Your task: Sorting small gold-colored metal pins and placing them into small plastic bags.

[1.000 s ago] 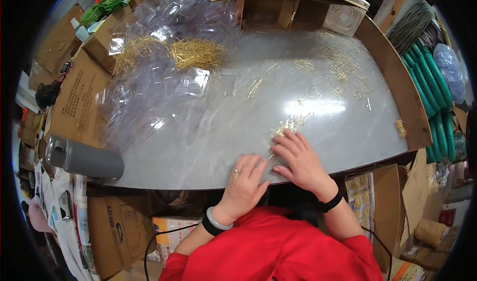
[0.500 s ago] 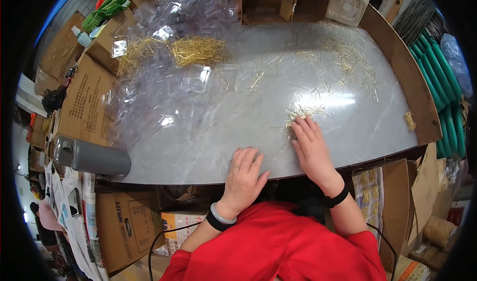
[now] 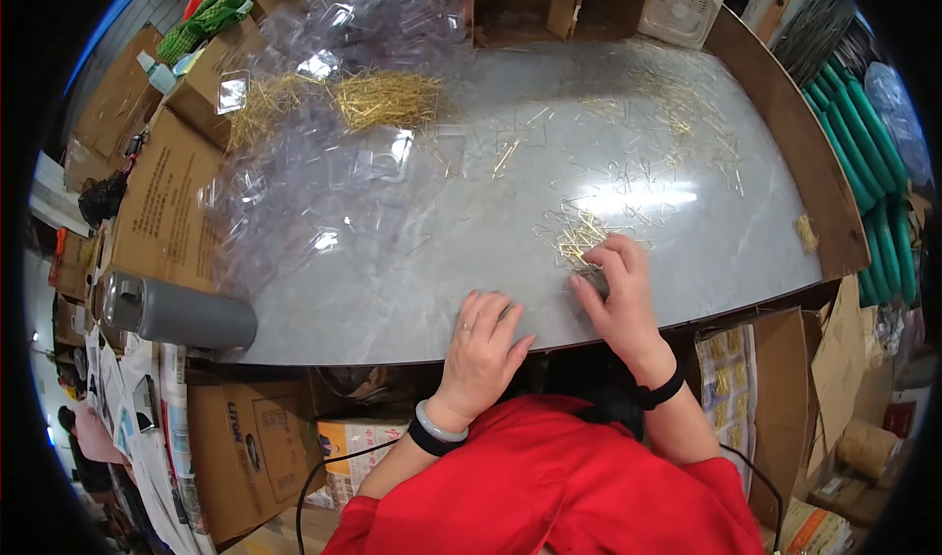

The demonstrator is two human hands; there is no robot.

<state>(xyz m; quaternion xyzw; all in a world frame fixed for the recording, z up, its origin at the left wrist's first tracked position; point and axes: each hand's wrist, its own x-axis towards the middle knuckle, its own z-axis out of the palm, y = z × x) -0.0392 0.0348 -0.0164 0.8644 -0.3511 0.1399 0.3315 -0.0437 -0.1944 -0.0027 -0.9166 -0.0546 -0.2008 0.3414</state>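
While the left hand [image 3: 483,344] rests flat and spread by the table's [image 3: 392,300] near edge, the right hand [image 3: 616,290] pinches gold pins [image 3: 579,239] there; they look light, stiff, slippery, best gripped mid-shaft.

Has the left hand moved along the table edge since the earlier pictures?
Yes. The left hand slid from touching the right hand, toward the grey flask.

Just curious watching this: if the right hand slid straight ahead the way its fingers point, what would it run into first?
Most likely the small cluster of gold pins lying on the grey tabletop, right at the tips of the right hand, which already seem to touch it.
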